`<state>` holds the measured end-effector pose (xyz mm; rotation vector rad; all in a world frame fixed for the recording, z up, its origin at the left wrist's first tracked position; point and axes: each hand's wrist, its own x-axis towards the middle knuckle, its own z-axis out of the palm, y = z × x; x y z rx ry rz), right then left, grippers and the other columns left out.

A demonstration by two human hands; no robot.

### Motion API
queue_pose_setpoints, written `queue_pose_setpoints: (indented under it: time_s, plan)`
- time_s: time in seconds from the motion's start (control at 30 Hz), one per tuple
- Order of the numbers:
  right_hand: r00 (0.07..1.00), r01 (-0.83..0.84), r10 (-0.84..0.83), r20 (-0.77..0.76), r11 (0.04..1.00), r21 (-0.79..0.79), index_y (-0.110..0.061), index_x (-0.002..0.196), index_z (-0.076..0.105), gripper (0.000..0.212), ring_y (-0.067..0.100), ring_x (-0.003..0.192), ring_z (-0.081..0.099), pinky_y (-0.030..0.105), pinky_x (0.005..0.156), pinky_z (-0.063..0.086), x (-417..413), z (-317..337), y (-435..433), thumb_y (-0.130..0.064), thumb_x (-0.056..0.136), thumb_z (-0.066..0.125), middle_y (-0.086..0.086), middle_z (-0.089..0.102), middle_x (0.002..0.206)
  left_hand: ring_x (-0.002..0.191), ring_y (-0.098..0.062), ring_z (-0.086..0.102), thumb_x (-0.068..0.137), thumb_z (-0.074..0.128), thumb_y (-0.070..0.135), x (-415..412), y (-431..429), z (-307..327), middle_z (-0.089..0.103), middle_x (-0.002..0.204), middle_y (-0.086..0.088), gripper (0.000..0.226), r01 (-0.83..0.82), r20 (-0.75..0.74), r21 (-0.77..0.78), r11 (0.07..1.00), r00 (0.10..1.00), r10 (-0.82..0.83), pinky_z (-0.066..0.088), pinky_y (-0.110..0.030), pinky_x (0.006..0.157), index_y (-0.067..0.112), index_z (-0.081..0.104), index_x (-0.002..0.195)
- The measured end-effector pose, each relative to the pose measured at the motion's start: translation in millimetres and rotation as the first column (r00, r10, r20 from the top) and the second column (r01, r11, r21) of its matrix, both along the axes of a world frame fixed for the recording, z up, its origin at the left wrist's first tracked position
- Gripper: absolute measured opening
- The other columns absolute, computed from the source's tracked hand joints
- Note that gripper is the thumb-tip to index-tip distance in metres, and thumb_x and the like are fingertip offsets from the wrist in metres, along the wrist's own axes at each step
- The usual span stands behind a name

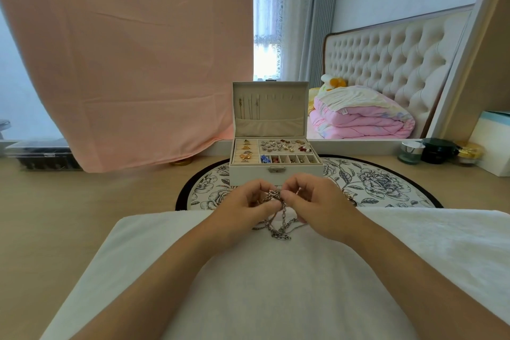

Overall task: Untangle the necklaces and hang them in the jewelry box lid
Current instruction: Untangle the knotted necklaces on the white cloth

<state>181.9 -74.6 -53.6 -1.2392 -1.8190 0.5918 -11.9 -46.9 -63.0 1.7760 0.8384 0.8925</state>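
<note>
the task looks partly done, by my reading. a few thin chains (249,107) hang at the left end of the row of small hooks (278,97) in the upright beige velvet-lined lid (292,110) of the white jewelry box (248,174); the hooks further right look bare. the tangled clump of silver link necklaces (279,218) is not yet freed. it sits between both hands, just above the white towel (276,298), in front of the box. the left hand (242,203) and right hand (317,201) each pinch the knot with curled fingers and thumb, and loose loops trail onto the towel. separating and hanging remain.
</note>
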Motion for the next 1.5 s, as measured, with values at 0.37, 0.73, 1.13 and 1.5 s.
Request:
queue_pose_setpoints:
  time_s: [0.37,0.73,1.13,1.5]
  plan:
    - [0.994,-0.098,0.079,-0.078,0.956,-0.278,-0.010,0.077,0.057,0.036,0.023,0.056,0.048,0.042,0.062,0.048,-5,9,-5,-0.029,0.105,0.045,0.011,0.050,0.062,0.085,-0.012,0.062,0.100,0.055,0.023,-4,0,0,0.067,0.081,0.011,0.022,-0.136,-0.106,0.178,0.975,0.982,0.156,0.048,-0.037,0.085,0.035,0.067,0.087]
    - [0.958,-0.209,0.123,-0.260,0.919,-0.335,-0.006,0.084,0.062,0.024,0.013,0.051,0.048,0.025,0.055,0.048,-4,15,-8,-0.018,0.103,0.052,-0.003,0.054,0.058,0.061,-0.008,0.052,0.084,0.076,0.039,-1,-3,5,0.061,0.067,0.010,0.014,-0.074,-0.077,0.171,0.983,0.993,0.088,0.043,-0.023,0.060,0.027,0.071,0.089]
    - [0.970,-0.151,0.072,-0.230,0.925,-0.348,-0.005,0.080,0.065,0.024,0.014,0.049,0.044,0.023,0.050,0.036,-5,8,1,-0.022,0.097,0.062,-0.001,0.055,0.059,0.074,-0.015,0.061,0.092,0.064,0.026,5,-6,3,0.068,0.077,0.003,0.006,-0.167,-0.018,0.153,0.974,0.985,0.172,0.051,-0.034,0.074,0.023,0.066,0.088]
    - [0.849,-0.363,0.100,-0.520,0.825,-0.433,-0.012,0.085,0.054,0.029,0.018,0.058,0.039,0.035,0.070,0.041,-5,10,-1,-0.028,0.106,0.042,0.001,0.044,0.069,0.062,-0.010,0.054,0.100,0.051,0.028,7,-8,8,0.068,0.070,0.008,0.020,-0.169,-0.127,0.149,0.974,0.974,0.188,0.044,-0.036,0.065,0.021,0.063,0.085]
